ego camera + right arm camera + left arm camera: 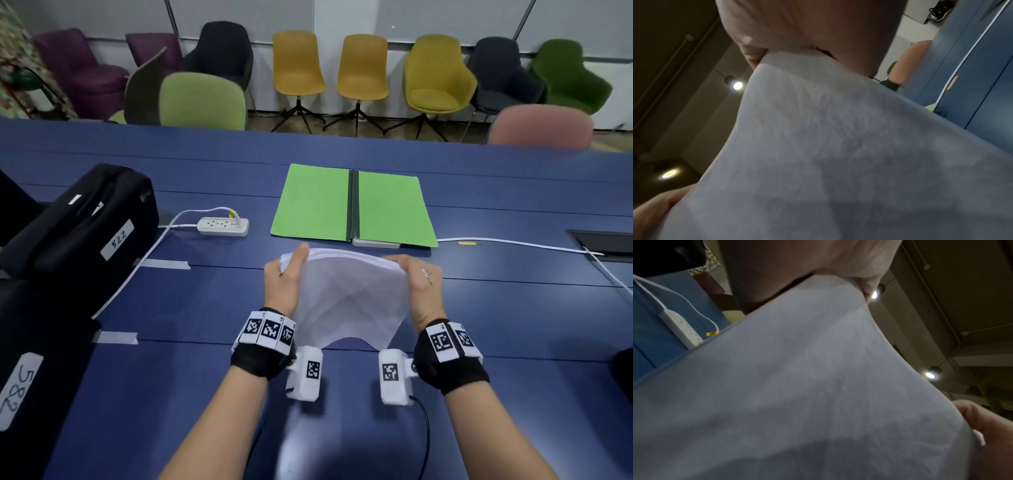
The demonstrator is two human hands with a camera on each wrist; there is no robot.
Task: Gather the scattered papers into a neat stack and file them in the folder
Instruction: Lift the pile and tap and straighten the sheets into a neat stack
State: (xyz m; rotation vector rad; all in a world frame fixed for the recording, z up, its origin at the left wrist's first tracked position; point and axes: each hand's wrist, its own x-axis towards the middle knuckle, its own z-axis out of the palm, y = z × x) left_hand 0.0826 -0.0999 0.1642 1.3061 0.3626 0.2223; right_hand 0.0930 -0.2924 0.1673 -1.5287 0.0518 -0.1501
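Note:
A stack of white papers (346,291) is held up off the blue table (479,308), bowed upward between both hands. My left hand (287,274) grips its left edge and my right hand (419,281) grips its right edge. The sheets fill most of the left wrist view (807,386) and the right wrist view (838,154). Just beyond the papers a green folder (315,202) lies open and flat on the table, with nothing on either leaf.
A white power strip (223,226) with its cable lies left of the folder. Black cases (78,226) stand at the table's left edge. A white cable (513,243) runs right toward a floor-box hatch (603,245). Several chairs line the far side.

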